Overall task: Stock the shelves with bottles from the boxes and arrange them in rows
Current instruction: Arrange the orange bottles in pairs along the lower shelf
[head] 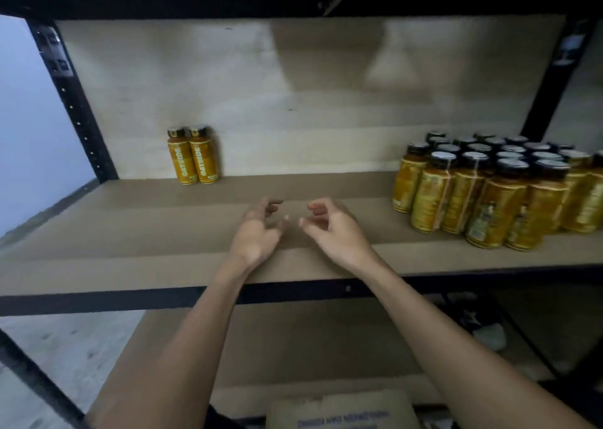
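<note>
Two yellow bottles (193,155) with black caps stand side by side at the back left of the brown shelf board (146,232). A shrink-wrapped pack of several matching bottles (496,190) sits at the shelf's right end. My left hand (257,232) and my right hand (329,226) hover over the middle of the shelf, close together. Their fingers are loosely curled and hold nothing. Both hands are well clear of the two bottles and of the pack.
A black metal frame (75,102) borders the shelf at left, right and along the front edge. A lower shelf board (293,340) lies beneath. A cardboard box (342,409) shows at the bottom edge. A white wall stands at the left.
</note>
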